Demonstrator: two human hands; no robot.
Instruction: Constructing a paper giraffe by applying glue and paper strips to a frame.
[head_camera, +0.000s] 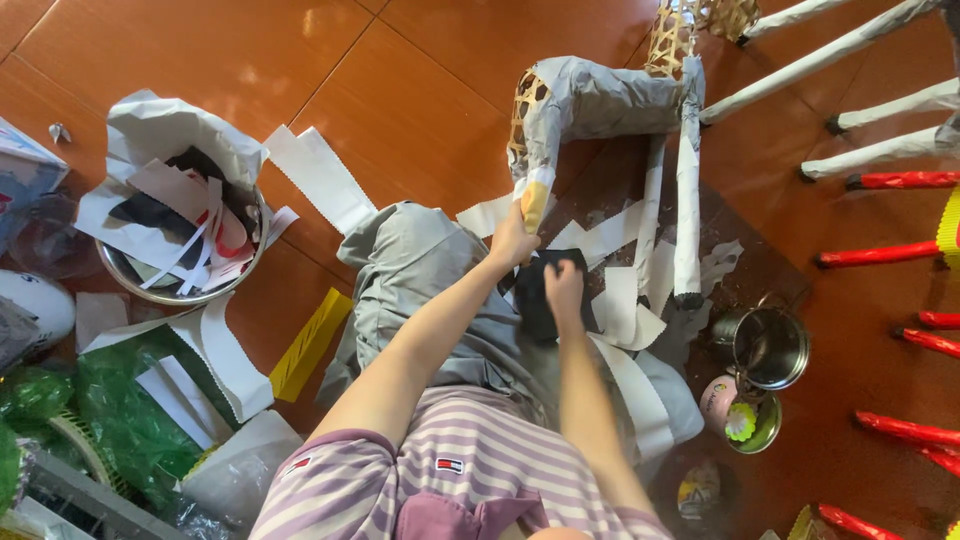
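Bright, even daylight fills the scene, strongest at the upper right, where the white-wrapped sticks (850, 45) look nearly washed out. The glossy tiled floor (420, 110) carries soft pale reflections along its top. Shadows are short and faint, darkest under the paper-covered frame (600, 100). The metal pot (768, 348) glints. Focus is fairly sharp centrally; the wide lens stretches and softens the corners.

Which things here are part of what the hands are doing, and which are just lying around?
In use:
left hand on the paper-covered woven frame
right hand on a dark piece
white paper strips

Lying about:
metal bowl of paper scraps
small steel pot
red sticks
yellow strip
green plastic bag
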